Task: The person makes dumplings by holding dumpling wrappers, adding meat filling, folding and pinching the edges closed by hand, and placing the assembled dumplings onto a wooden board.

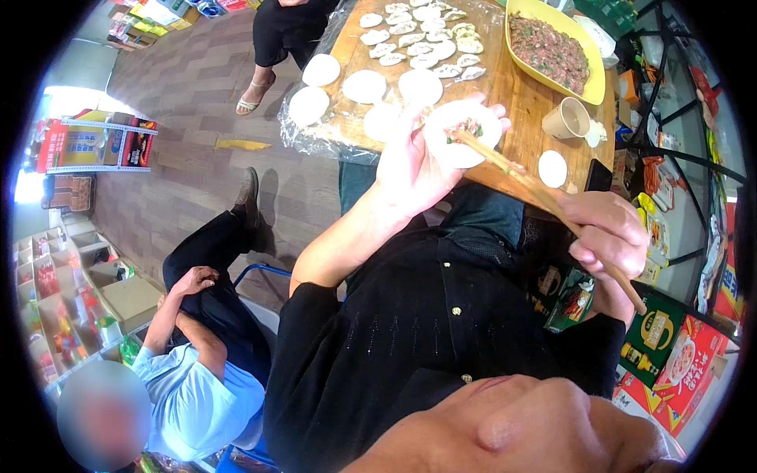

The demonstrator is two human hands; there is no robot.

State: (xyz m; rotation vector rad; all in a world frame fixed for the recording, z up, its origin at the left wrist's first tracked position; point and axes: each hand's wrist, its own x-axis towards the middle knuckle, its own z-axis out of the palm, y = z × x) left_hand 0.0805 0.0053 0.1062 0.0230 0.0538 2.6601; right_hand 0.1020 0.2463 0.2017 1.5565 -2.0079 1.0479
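My left hand [418, 162] cups a round dumpling wrapper [471, 156] on its palm, thumb and fingers curled around the edge. A small lump of meat filling [461, 131] sits on the wrapper. My right hand [605, 230] grips wooden chopsticks [516, 175], and their tips touch the filling. Bits of meat cling to the chopsticks. Beyond my hands, a yellow bowl [593, 88] holds more minced meat with green bits. Flat wrappers [364, 87] lie on plastic film and on the wooden table [489, 83], near several rows of folded dumplings [418, 35].
A paper cup [565, 120] stands below the bowl, with a lone wrapper [553, 169] and a dark phone [599, 175] near the table edge. One person in a light blue shirt [197, 402] sits at left; another person's leg [276, 47] shows beyond the table. Packed shelves [670, 150] line the right.
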